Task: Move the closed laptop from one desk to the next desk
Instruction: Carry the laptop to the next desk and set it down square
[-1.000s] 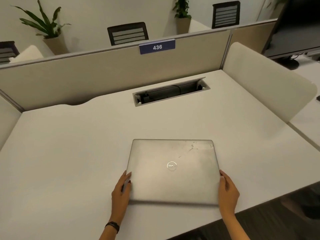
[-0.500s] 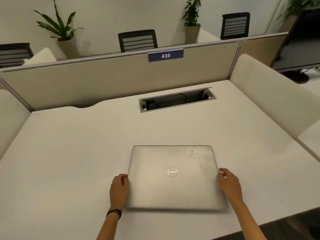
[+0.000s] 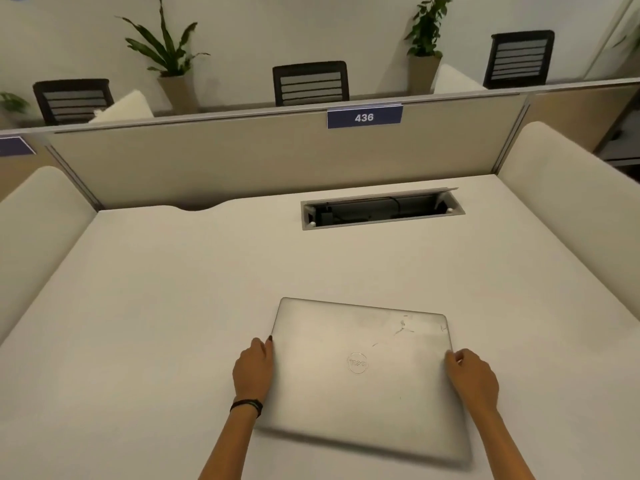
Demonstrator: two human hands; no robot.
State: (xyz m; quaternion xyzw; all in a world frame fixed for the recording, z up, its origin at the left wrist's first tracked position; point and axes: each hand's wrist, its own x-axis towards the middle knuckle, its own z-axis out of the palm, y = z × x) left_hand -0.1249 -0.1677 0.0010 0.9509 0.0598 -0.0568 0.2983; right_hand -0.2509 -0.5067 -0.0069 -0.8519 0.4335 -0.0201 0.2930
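The closed silver laptop [image 3: 363, 372] lies lid-up on the white desk [image 3: 156, 306], near its front edge and well short of the open cable tray [image 3: 381, 211]. The left hand [image 3: 252, 370] clasps its left edge, fingers curled against the side, while the right hand [image 3: 472, 377] clasps the right edge the same way.

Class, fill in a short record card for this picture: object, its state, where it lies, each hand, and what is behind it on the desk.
object: laptop
state: closed, lid up, scratched near the far right corner
place: near edge of the desk
left hand: gripping the laptop's left edge
right hand: gripping the right edge
behind: open cable tray, partition sign reading 436
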